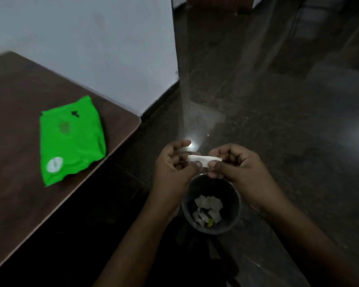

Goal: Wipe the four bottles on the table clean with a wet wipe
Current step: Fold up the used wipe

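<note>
Left hand [174,169], right hand [239,170]: wipe [203,159] pinched

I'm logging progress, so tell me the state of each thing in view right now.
wet wipe: folded small, held above the bin
left hand: pinches one end of the wipe
right hand: pinches the other end
bin: open-topped, on the floor, crumpled wipes inside
green pack: lying flat on the table
</note>
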Demonstrator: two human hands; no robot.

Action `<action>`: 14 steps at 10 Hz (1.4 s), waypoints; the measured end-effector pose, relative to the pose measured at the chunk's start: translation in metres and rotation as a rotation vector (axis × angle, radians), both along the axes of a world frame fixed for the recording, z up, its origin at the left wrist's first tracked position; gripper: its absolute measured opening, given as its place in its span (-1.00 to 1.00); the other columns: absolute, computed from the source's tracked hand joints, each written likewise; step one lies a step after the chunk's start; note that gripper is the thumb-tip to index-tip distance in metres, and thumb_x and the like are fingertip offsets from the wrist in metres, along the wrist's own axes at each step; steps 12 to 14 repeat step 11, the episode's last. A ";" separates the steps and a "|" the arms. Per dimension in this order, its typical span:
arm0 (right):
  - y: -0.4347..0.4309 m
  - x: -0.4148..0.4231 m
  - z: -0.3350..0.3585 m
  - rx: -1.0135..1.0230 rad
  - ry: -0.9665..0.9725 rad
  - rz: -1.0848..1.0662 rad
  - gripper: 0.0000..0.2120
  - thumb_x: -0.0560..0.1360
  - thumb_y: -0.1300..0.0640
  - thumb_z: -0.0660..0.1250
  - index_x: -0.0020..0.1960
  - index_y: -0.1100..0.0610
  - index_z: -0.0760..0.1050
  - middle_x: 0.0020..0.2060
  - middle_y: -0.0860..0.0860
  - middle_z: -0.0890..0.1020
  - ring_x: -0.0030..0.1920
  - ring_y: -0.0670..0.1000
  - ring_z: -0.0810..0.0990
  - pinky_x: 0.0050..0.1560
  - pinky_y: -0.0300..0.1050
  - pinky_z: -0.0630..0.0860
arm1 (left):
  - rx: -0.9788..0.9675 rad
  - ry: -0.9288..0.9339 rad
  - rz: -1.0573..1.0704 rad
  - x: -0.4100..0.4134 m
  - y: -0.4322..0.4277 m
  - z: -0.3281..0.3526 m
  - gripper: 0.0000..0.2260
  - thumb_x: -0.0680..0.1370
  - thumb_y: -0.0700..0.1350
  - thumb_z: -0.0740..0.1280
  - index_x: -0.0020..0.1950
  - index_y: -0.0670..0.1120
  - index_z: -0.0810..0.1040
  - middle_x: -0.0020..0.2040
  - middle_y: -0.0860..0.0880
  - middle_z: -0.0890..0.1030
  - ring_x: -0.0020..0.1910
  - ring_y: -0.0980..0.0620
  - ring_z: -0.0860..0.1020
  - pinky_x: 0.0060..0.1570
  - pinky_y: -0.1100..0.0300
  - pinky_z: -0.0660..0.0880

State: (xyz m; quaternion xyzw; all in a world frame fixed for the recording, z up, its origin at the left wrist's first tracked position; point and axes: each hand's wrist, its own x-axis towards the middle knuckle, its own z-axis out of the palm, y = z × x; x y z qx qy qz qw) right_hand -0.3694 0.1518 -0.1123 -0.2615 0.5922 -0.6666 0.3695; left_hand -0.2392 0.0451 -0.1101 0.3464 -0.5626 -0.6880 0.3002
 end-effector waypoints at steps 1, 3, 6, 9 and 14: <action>0.006 -0.011 -0.044 0.081 -0.083 -0.082 -0.84 0.47 0.39 0.40 0.04 0.25 0.57 -0.16 0.17 0.69 -0.19 0.13 0.69 -0.15 -0.11 0.63 | 0.198 -0.066 0.009 -0.024 0.005 -0.043 -0.70 0.49 -0.47 0.42 0.14 -0.18 0.60 -0.02 -0.24 0.71 -0.11 -0.08 0.71 -0.18 0.21 0.64; 0.007 -0.027 -0.174 0.385 -0.333 -0.270 -0.87 0.47 0.42 0.36 -0.01 0.27 0.56 -0.14 0.33 0.64 -0.28 0.12 0.66 -0.25 -0.11 0.63 | 0.589 -0.387 0.002 -0.069 0.005 -0.155 -0.87 0.60 -0.41 0.32 0.08 -0.26 0.59 0.09 -0.33 0.65 -0.05 -0.17 0.68 -0.15 0.16 0.67; 0.000 -0.050 -0.263 0.602 -0.299 -0.221 -0.78 0.51 0.37 0.34 0.15 0.23 0.56 -0.02 0.18 0.64 -0.11 0.13 0.68 -0.11 0.03 0.67 | 0.573 -0.613 0.002 -0.094 -0.007 -0.239 -0.83 0.61 -0.35 0.33 0.15 -0.15 0.54 0.12 -0.22 0.64 -0.04 -0.12 0.67 -0.15 0.10 0.65; -0.010 -0.052 -0.280 0.725 -0.211 -0.161 -0.69 0.55 0.29 0.29 0.27 0.09 0.47 0.09 0.09 0.56 -0.08 0.08 0.64 -0.25 -0.02 0.65 | 0.514 -0.696 0.044 -0.080 -0.033 -0.244 -0.71 0.61 -0.23 0.39 0.32 -0.13 0.51 0.23 -0.13 0.64 0.10 -0.06 0.62 -0.19 0.16 0.51; -0.011 -0.037 -0.232 0.634 -0.248 -0.153 -0.83 0.58 0.24 0.28 0.15 0.11 0.53 0.01 0.14 0.62 -0.12 0.08 0.64 -0.15 0.09 0.67 | 0.479 -0.599 -0.002 -0.063 -0.033 -0.209 -0.77 0.63 -0.17 0.38 0.29 -0.10 0.52 0.22 -0.13 0.63 0.07 -0.03 0.59 -0.01 0.12 0.55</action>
